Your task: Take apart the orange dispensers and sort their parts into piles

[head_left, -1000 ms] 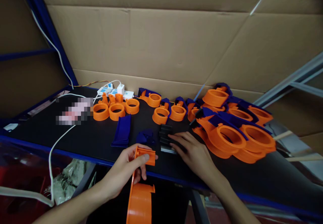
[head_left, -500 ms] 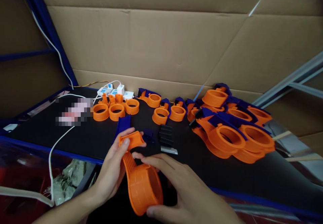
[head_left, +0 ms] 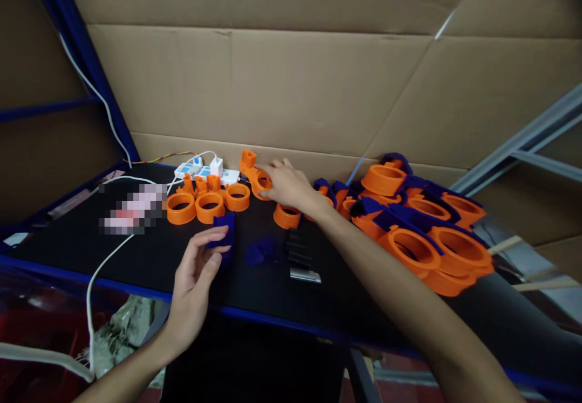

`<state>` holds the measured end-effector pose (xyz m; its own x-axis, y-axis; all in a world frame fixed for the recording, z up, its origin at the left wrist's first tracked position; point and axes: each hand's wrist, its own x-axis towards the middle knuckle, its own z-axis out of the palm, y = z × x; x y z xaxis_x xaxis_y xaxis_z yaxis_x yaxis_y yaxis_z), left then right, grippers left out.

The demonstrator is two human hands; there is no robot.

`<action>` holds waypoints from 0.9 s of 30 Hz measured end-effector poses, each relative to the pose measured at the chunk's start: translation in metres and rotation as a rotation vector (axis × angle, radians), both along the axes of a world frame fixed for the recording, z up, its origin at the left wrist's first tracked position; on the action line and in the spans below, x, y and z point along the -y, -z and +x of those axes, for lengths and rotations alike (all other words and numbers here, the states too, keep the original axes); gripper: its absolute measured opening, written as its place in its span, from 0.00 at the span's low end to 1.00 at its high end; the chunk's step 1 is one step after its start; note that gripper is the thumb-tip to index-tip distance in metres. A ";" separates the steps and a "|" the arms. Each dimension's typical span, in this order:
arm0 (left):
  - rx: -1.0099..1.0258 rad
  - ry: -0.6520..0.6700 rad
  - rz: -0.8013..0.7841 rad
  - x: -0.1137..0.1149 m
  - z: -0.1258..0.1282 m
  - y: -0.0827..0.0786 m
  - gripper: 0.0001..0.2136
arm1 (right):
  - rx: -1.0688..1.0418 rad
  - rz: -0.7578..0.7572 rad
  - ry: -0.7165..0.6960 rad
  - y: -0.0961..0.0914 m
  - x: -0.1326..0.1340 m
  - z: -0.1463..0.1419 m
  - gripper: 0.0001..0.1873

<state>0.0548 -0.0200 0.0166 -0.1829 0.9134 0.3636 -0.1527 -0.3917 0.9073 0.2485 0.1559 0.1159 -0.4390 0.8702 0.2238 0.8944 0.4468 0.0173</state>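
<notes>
Gripping an orange ring piece by its ring, head view: right hand at table rear, near white power strip. Left hand loosely open, fingers half-curled by blue strips; contact unclear.

An orange ring part, clip end raised, is held near frame centre. Below left, a blue piece is partly covered.
</notes>
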 end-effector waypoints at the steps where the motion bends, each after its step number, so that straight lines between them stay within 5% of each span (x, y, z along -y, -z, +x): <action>1: -0.011 0.002 0.000 0.000 0.000 0.000 0.09 | 0.012 -0.014 -0.008 0.003 -0.007 -0.004 0.39; 9: -0.088 0.058 -0.020 0.003 -0.001 -0.002 0.09 | 0.049 -0.117 -0.019 0.023 -0.018 -0.010 0.36; 15: -0.128 0.091 -0.004 0.003 0.001 -0.004 0.08 | 0.049 -0.156 0.212 0.017 -0.053 0.016 0.34; 21: -0.176 0.131 -0.029 0.005 0.003 -0.004 0.09 | 0.043 -0.183 0.263 0.031 -0.081 0.022 0.18; 27: -0.191 0.134 -0.044 0.007 0.004 -0.005 0.09 | -0.046 -0.060 0.220 0.028 -0.079 0.031 0.36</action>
<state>0.0586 -0.0270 0.0216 0.0095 0.9407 0.3392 -0.0248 -0.3389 0.9405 0.2796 0.2345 0.0882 -0.2275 0.9562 0.1842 0.9698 0.2397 -0.0463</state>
